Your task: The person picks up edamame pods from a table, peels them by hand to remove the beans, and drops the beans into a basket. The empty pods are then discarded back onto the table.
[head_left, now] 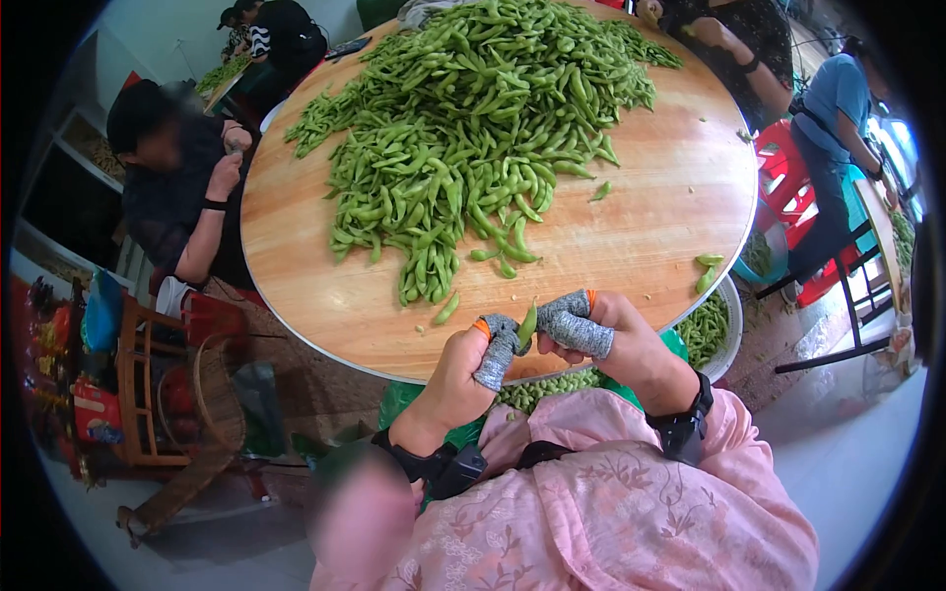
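Just over the near edge of the round wooden table (631, 246), my two hands meet at one green soybean pod (528, 325), held upright. My left hand (458, 364) pinches it from the left side. My right hand (616, 340) is closed with its thumb and curled fingertips against the pod's right side; some of those fingers are hidden. Grey knitted finger covers with orange edges wrap fingers on both hands. A large heap of soybean pods (473, 128) covers the far middle of the table. Below my hands, shelled green beans (547, 387) lie in something lined with green plastic.
A white basin of pods (731, 315) stands beside the table at right. A few loose pods (707, 271) lie near the right edge. One person (172, 182) sits at left, another (739, 49) at the far right. Wooden chairs (148, 384) stand at left.
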